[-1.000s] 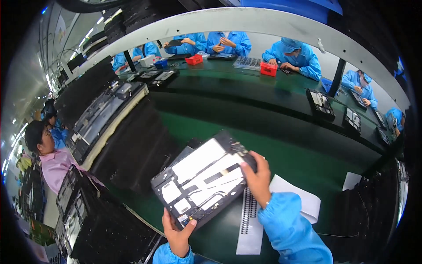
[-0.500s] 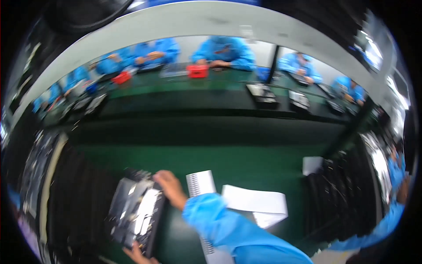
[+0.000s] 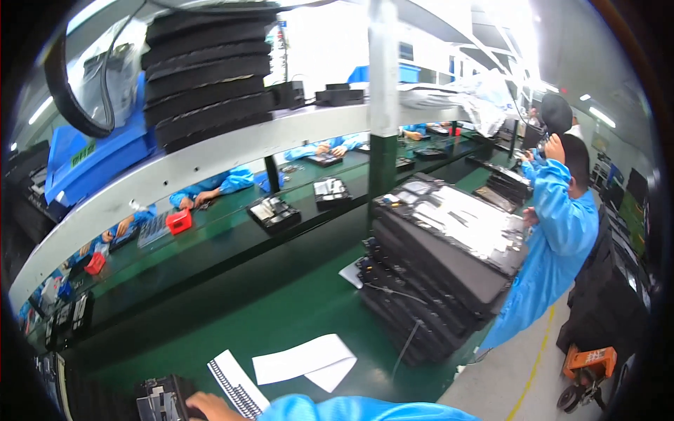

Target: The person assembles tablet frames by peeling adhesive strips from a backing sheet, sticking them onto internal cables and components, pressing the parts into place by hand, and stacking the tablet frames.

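My right hand (image 3: 210,405) reaches in at the bottom, its blue sleeve (image 3: 351,408) coming from the lower right. The fingers curl against the right edge of a black tray (image 3: 161,398) that carries silvery and dark parts. Most of that tray is cut off by the lower edge of the picture. My left hand is out of sight. To the right of my right hand lies a strip of white labels with a row of black marks (image 3: 237,382). A folded white paper strip (image 3: 302,359) is beside it on the green table (image 3: 295,302).
A tall stack of black trays (image 3: 435,274) rises at the right, its top tray holding white and silvery parts. Behind it a person in blue (image 3: 562,217) stands in the aisle. A green-and-white post (image 3: 382,112) and a shelf with black trays (image 3: 207,70) stand ahead.
The view has swung right and up, bringing the tray stack and aisle into sight. The held tray now sits at the lower left edge, and my left hand has dropped out of view.
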A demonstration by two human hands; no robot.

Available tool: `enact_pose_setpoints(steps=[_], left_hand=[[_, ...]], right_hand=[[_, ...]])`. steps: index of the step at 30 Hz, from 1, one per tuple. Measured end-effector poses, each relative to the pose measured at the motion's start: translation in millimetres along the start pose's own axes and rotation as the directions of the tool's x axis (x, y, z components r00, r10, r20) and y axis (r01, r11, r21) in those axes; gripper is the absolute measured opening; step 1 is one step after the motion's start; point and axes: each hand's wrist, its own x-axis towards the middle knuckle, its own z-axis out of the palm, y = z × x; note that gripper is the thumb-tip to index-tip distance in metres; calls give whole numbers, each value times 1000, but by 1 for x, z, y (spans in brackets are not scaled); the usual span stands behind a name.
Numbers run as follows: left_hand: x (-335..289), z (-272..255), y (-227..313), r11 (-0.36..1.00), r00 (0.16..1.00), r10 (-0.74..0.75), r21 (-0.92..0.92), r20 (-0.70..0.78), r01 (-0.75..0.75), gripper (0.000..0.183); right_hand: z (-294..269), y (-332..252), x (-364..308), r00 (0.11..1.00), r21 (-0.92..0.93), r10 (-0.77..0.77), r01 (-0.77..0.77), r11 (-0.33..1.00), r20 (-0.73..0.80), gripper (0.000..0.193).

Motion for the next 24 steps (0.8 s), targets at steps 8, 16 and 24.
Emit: enact_pose_setpoints(steps=[8, 16, 24], left_hand=[[-44, 59, 147, 646, 527, 394, -634, 753, 424, 71], [-142, 115, 261, 596, -119, 594, -336, 796, 729, 73], [-182, 125, 328, 695, -162, 554, -347, 816, 630, 82]], right_hand=[[-196, -127, -135, 914, -211, -393, 367, 906, -101, 26], [-445, -137, -188, 391, -771, -680, -464, 436, -620, 19], [-461, -142, -193, 481, -371, -137, -433, 821, -866, 22]])
